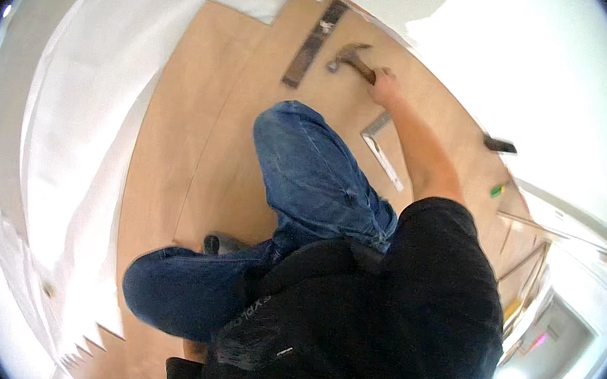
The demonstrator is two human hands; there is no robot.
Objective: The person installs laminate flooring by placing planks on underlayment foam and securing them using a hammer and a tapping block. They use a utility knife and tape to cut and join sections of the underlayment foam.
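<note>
My right hand (384, 87) is closed round the handle of a claw hammer (353, 59), the arm stretched far forward over the wood-look floor (206, 90). Left of the hammer head lies a long, narrow dark strip (307, 53) with a pale patch near its far end. Beneath my right forearm, a metal square (384, 159) rests on the boards. My left hand is out of sight; only a black sleeve shows at the lower left.
White sheeting (91, 167) spreads along the left, with stepped board ends (99, 338) at its near edge. A white wall (552, 75) borders the right. Near it lie a black object (500, 145) and a small green item (497, 191). My jeans-clad knees (320, 169) are bent over the floor.
</note>
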